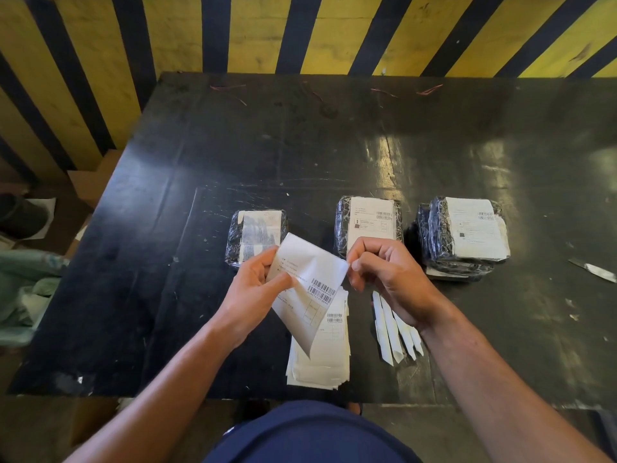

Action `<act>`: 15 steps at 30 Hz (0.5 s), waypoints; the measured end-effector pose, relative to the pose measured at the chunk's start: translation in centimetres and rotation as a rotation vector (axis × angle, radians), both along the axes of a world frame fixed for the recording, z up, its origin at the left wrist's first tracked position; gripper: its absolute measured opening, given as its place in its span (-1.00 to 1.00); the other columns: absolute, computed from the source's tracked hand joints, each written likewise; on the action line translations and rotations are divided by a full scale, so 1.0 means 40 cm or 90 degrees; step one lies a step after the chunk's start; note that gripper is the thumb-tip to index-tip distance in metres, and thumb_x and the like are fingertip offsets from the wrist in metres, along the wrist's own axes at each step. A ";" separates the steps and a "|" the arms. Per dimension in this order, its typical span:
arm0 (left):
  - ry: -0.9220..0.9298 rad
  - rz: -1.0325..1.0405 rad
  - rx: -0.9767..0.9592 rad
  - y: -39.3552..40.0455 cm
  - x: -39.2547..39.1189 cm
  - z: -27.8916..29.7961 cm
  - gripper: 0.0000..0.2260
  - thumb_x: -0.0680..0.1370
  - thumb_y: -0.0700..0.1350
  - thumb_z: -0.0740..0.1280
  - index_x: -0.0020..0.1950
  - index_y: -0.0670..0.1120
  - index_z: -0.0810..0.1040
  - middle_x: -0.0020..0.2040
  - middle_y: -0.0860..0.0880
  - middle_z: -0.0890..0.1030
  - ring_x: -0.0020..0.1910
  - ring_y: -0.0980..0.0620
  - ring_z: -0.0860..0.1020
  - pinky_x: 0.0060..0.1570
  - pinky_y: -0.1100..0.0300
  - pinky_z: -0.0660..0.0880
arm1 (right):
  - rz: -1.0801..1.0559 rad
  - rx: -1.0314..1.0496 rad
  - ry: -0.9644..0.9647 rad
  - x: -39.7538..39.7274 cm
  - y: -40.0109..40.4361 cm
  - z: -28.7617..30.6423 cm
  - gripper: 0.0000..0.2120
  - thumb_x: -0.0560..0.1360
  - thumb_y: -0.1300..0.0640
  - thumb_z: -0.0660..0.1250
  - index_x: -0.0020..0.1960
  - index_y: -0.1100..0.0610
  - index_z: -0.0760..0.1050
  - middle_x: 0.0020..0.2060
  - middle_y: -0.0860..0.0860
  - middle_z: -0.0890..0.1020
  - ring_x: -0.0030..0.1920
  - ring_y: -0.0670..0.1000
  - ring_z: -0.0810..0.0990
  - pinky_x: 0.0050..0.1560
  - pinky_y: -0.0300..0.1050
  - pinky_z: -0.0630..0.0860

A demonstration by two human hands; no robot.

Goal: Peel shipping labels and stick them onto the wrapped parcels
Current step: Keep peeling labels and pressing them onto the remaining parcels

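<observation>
Hands (253,282) (384,272) pinch flat white paper label (310,279) corners.

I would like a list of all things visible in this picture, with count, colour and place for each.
table: one, black, centre
parcels: three places in a row: left parcel, middle parcel, both black wrap; right stack, count unclear
held label: one, white, above the table between both hands
label pile: white, count unclear, near table edge
strips: several, white, right of the pile
blade: one, silvery, far right
wall: yellow and black stripes, behind
left hand: pinches the label
right hand: pinches its corner
</observation>
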State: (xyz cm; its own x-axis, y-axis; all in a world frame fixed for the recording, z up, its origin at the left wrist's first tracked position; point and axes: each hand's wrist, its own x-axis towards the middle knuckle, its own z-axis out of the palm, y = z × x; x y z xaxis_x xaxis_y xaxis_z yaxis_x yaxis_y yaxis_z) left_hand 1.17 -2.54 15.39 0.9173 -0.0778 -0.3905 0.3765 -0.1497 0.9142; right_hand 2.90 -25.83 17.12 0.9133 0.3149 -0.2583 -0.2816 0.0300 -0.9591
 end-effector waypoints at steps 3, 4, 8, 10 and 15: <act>-0.002 0.001 0.001 0.001 -0.002 0.000 -0.70 0.64 -0.33 0.34 0.19 0.06 0.65 0.09 0.09 0.75 0.17 0.06 0.69 0.22 -0.01 0.59 | -0.004 0.007 0.003 -0.004 -0.002 0.002 -0.87 0.45 0.21 0.30 -0.22 0.20 0.59 -0.38 0.13 0.57 -0.32 0.00 0.49 -0.20 -0.17 0.49; -0.003 0.000 0.001 0.001 -0.003 0.000 -0.70 0.64 -0.34 0.34 0.19 0.05 0.65 0.09 0.09 0.75 0.16 0.07 0.69 0.21 0.01 0.60 | -0.003 0.006 0.002 -0.005 -0.002 0.002 -0.87 0.45 0.21 0.31 -0.23 0.19 0.59 -0.38 0.13 0.58 -0.32 0.00 0.49 -0.20 -0.17 0.49; -0.005 -0.002 0.006 0.001 -0.006 0.001 -0.71 0.63 -0.33 0.34 0.20 0.03 0.65 0.09 0.08 0.75 0.17 0.08 0.69 0.21 0.00 0.60 | 0.002 0.007 -0.001 -0.007 0.000 0.000 -0.87 0.46 0.22 0.33 -0.25 0.15 0.60 -0.38 0.11 0.59 -0.33 -0.01 0.50 -0.17 -0.13 0.50; -0.003 -0.004 0.010 0.001 -0.007 0.000 -0.71 0.63 -0.32 0.34 0.21 0.02 0.65 0.10 0.08 0.75 0.18 0.07 0.68 0.24 -0.03 0.60 | 0.001 0.016 -0.001 -0.008 0.001 -0.003 -0.86 0.46 0.24 0.33 -0.26 0.14 0.60 -0.39 0.12 0.59 -0.35 -0.01 0.50 -0.17 -0.12 0.49; 0.002 -0.005 0.011 0.001 -0.010 -0.003 -0.72 0.64 -0.31 0.34 0.26 -0.01 0.64 0.15 0.02 0.74 0.22 -0.03 0.67 0.31 -0.16 0.58 | 0.010 0.007 -0.006 -0.010 0.002 -0.009 -0.89 0.45 0.24 0.33 -0.24 0.19 0.58 -0.41 0.09 0.59 -0.35 -0.02 0.51 -0.19 -0.17 0.49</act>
